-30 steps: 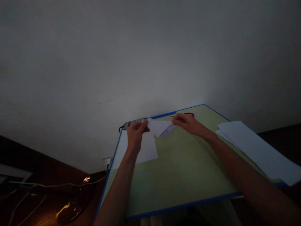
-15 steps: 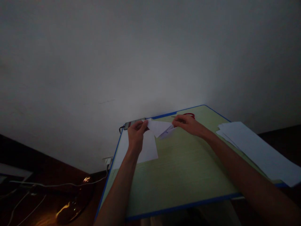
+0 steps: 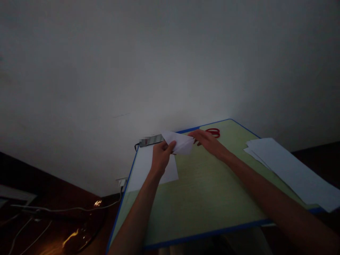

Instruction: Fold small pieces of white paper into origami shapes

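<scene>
Your left hand (image 3: 160, 156) pinches the folded paper (image 3: 180, 141) at its left part, with the thumb pressed on the upper face and the fingers curled beneath. Your right hand (image 3: 208, 142) is at the right end of the same paper, with the fingers bent (whether they pinch it or only touch it, you cannot tell from this view). The folded paper is between both hands, above the far part of the table (image 3: 207, 191), tapering toward its upper left corner.

Below your left hand, a flat sheet (image 3: 143, 166) lies along the left edge of the table. Behind that hand, at the far left corner, lies a phone (image 3: 154, 140), partly masked by blurred squares. Just beyond your right hand are the scissors (image 3: 213, 132), red handles showing; the blades are hidden. To the right of your right forearm, a stack of paper (image 3: 287, 170) lies slanted, its near end projecting past the blue table edge. The wall (image 3: 170, 63) stands behind the table.
</scene>
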Motion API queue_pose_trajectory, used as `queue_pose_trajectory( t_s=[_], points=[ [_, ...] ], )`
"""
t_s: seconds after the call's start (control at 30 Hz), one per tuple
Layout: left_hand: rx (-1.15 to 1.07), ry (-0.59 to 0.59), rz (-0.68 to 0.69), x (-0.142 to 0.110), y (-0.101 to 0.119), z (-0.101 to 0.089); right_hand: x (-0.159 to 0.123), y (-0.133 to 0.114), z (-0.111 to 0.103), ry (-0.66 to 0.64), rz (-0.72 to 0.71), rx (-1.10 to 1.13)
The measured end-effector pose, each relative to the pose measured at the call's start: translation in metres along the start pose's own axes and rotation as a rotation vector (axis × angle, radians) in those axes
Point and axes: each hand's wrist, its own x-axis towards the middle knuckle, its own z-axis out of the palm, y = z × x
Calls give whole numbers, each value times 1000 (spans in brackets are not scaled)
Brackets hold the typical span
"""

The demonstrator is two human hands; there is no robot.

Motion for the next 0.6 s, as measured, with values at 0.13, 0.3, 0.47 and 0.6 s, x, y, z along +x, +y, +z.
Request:
queue_pose_trajectory(
  t_s=[0.13,0.3,0.47,0.6],
  points=[
    [43,-12,10,1,0,1,-5,-2,7,-136,-23,65],
    [3,-113,3,-1,0,6,-6,2,12,-93,25,192],
    [34,-125,24,-3,-5,9,-7,5,16,1,-32,35],
    [146,-131,94,-4,-7,10,-10,6,18,34,-204,-189]
  ],
)
